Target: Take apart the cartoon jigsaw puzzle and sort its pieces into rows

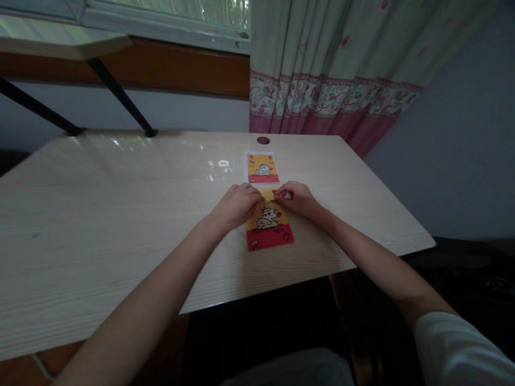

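A yellow-and-red picture panel (270, 240) with a cartoon white animal lies flat near the desk's front edge. Both hands meet over its upper part. My left hand (240, 205) rests at the panel's upper left, fingers curled and closed; what lies under the fingertips is hidden. My right hand (298, 198) is at the upper right, thumb and fingers pinched together beside a small reddish patch, too small to tell as print or a loose piece. Just beyond the hands lies a smaller white-edged card (263, 167) printed with the same picture.
The pale wood-grain desk (120, 214) has a round brown cable hole (263, 140) near its back edge. A raised shelf (60, 43) on black legs stands at the back left. A floral curtain (322, 69) hangs behind the desk, beside a window.
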`<move>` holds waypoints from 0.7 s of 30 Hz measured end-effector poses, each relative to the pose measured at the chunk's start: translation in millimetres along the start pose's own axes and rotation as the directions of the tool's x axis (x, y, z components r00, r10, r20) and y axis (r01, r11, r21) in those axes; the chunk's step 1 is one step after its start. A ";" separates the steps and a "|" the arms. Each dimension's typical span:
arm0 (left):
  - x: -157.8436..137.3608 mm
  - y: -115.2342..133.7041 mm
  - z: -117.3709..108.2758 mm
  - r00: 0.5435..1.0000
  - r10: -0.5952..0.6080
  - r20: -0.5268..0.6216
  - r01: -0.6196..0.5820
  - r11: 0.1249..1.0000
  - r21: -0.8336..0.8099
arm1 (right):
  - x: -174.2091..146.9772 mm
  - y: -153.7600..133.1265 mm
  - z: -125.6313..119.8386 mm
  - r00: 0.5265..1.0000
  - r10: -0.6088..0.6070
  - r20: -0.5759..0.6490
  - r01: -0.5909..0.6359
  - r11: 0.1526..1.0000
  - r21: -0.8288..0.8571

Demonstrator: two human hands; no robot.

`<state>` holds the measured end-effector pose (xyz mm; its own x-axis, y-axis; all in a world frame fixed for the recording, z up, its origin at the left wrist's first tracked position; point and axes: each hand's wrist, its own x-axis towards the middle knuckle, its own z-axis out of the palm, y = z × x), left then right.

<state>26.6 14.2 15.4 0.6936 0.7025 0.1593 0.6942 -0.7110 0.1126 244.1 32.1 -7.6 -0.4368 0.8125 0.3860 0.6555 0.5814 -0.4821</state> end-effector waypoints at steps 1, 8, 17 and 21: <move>-1.3 -3.3 -0.3 1.000 -0.012 -0.014 0.012 1.000 -0.015 | -0.3 -0.1 -0.3 1.000 -0.015 -0.001 0.015 1.000 0.001; -11.8 -25.3 -9.9 0.990 -0.089 -0.112 0.089 0.996 -0.012 | -2.0 0.1 -0.3 0.995 -0.098 -0.002 0.098 0.995 -0.015; -15.5 -30.4 -11.6 0.986 -0.099 -0.132 0.099 0.995 -0.005 | -2.9 0.2 1.7 0.984 -0.175 -0.017 0.174 0.984 -0.036; -15.4 -28.7 -13.1 0.989 -0.086 -0.123 0.088 0.996 0.011 | -3.5 -2.9 -0.9 0.984 -0.176 0.011 0.176 0.984 -0.038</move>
<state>-6.6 23.4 22.6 0.6023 0.7518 0.2684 0.7547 -0.6458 0.1153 244.3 27.5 -6.9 -0.5521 0.6980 0.4561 0.5910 0.7135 -0.3764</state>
